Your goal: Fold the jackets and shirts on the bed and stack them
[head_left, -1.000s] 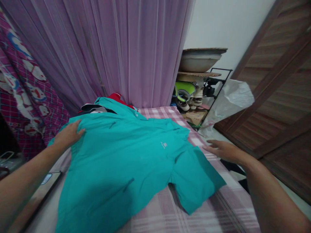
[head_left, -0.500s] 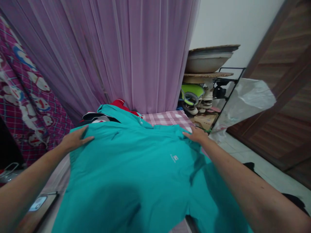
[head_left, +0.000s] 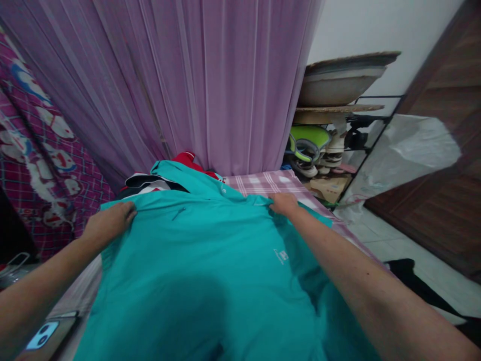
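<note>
A teal garment [head_left: 195, 250] with a small white logo lies spread over the surface in front of me. My left hand [head_left: 114, 219] has its fingers curled on the garment's upper left edge, gripping the cloth. At the upper right edge, my right hand [head_left: 283, 204] pinches the same fabric, and creases run down from it. Beyond the far edge, part of the teal cloth is bunched against a red garment [head_left: 187, 159] and a black and white one [head_left: 150, 183].
Purple curtains [head_left: 225, 90] hang behind the plaid-covered surface [head_left: 266, 183]. At the right are a rack with shoes [head_left: 330, 158], basins [head_left: 340, 82] and a plastic bag [head_left: 409, 150]. A phone [head_left: 43, 336] lies lower left; patterned cloth [head_left: 56, 165] hangs at the left.
Both hands have closed on the cloth, their fingers having been spread before. My right hand has moved left and inward, and the right side of the garment has folded and shifted.
</note>
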`<control>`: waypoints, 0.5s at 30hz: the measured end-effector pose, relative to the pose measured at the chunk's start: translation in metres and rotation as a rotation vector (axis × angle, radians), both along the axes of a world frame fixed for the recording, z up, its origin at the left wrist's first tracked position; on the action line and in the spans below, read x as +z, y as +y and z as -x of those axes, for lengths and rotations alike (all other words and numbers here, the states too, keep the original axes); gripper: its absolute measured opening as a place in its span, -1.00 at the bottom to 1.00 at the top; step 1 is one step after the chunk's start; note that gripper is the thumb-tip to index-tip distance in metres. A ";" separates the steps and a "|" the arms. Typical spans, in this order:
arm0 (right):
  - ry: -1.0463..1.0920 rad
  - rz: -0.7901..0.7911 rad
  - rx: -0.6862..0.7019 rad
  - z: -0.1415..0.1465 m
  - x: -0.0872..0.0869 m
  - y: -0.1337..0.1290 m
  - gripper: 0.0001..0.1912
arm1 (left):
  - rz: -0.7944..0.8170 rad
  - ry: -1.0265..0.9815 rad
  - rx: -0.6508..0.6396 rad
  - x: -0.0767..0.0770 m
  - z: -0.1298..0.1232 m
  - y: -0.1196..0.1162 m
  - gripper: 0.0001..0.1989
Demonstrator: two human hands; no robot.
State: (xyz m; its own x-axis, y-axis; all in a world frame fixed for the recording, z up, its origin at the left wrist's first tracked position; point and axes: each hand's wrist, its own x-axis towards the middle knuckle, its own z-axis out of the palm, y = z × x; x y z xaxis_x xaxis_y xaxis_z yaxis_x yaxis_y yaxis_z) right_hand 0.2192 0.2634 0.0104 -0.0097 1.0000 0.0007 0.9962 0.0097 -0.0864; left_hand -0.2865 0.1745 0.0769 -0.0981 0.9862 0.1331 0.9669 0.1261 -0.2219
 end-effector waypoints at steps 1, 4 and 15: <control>-0.009 -0.054 -0.028 -0.006 0.008 -0.003 -0.58 | -0.040 0.031 0.024 0.008 -0.009 0.002 -0.64; -0.006 -0.305 -0.214 -0.027 0.026 -0.009 -0.50 | -0.213 -0.014 0.033 0.038 -0.042 0.018 -0.56; -0.018 0.045 -0.132 -0.093 0.009 -0.057 -0.31 | -0.307 -0.323 -0.209 -0.040 -0.090 0.011 -0.42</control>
